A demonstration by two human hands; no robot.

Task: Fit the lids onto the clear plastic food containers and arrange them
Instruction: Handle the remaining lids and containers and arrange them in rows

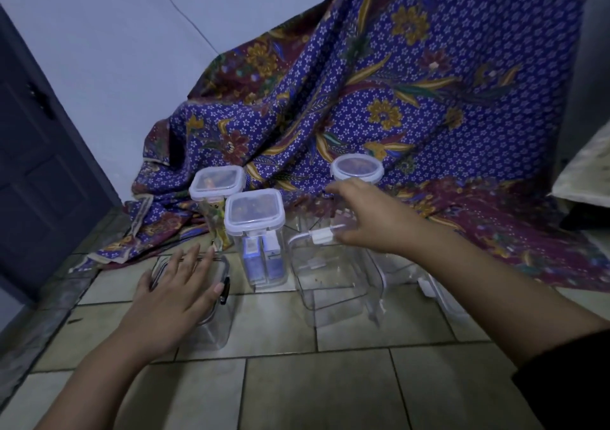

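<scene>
Over open container [330, 284], right hand [373, 220] pinches lid [321, 235].

Nothing readable is showing anywhere. The blue-and-white packets [251, 258] inside the square lidded container [231, 225] are appearing too blurred to read.

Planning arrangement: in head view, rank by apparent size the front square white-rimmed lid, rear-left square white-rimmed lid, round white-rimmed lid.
1. front square white-rimmed lid (nearest, so unsure).
2. rear-left square white-rimmed lid and round white-rimmed lid: alike.
</scene>
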